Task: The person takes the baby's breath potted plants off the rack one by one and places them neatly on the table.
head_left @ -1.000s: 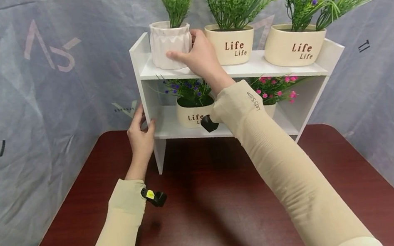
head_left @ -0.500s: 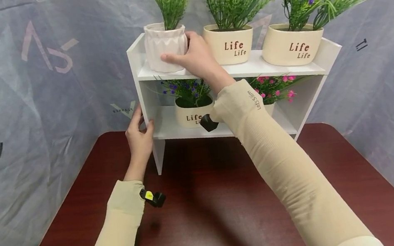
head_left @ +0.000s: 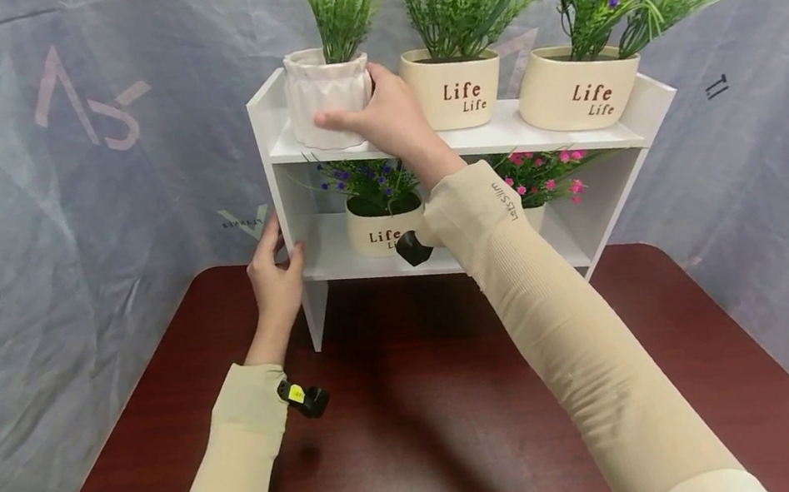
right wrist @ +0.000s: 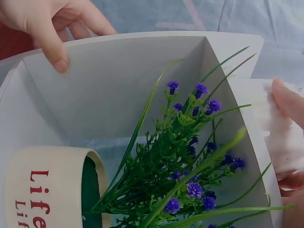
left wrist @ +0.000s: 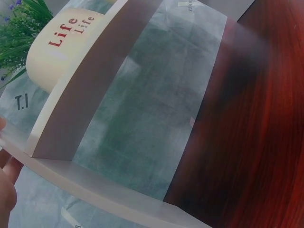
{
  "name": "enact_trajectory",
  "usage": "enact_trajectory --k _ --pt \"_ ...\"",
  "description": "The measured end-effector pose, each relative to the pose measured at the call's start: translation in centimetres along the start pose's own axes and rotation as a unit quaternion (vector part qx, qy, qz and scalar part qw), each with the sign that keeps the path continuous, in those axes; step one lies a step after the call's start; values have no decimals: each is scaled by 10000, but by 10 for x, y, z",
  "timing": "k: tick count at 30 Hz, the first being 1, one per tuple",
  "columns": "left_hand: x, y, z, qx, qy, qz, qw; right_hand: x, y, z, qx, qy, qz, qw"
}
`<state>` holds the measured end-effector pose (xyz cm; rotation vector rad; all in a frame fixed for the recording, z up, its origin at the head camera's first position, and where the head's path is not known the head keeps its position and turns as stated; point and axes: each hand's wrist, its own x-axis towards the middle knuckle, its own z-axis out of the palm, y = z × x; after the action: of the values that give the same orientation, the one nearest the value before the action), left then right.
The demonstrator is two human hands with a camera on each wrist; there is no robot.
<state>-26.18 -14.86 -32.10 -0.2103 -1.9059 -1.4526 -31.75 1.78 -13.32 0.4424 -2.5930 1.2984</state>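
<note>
My right hand (head_left: 387, 117) grips a white fluted flowerpot (head_left: 326, 108) with yellow flowers, thumb across its front and fingers round its right side. The pot stands upright at the left end of the top board of a white two-tier shelf (head_left: 584, 137). My left hand (head_left: 276, 275) holds the shelf's left side panel (head_left: 284, 211). In the right wrist view, the left thumb (right wrist: 57, 54) lies on the panel's inner face, with the other fingers outside. A cream "Life" pot (head_left: 369, 228) with purple flowers sits on the lower board, partly covered by the right wrist camera.
Two cream "Life" pots share the top board: a yellow-flowered pot (head_left: 452, 95) in the middle and a purple-flowered pot (head_left: 577, 90) at right. Pink flowers (head_left: 543, 174) show below, partly behind my right sleeve. The shelf stands on a dark red table (head_left: 388, 415), with grey cloth (head_left: 55, 201) around.
The white pot has shifted slightly left and towards the board's front edge, my right hand still on it. The left hand keeps its hold. The whole head view has drifted slightly.
</note>
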Motion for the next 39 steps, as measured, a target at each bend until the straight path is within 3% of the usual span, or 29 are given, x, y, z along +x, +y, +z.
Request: enact_trajectory --k 6,14,28,34,39 --pt "0 -1 -3 73 30 -14 10000 1 -1 2 337 -47 94 9994" --pt "-1 0 -3 116 -22 -56 9999 -2 -1 1 350 40 62 9994" --pt "-1 -3 -5 48 24 -78 10000 -15 5 1 763 599 -200 9951" --pt "-1 -2 -2 -30 -10 -90 10000 -26 11 -2 1381 866 -709 9841" --pt "-1 -2 -1 -38 -43 -133 9999 -38 17 -5 2036 1093 -1268 9646"
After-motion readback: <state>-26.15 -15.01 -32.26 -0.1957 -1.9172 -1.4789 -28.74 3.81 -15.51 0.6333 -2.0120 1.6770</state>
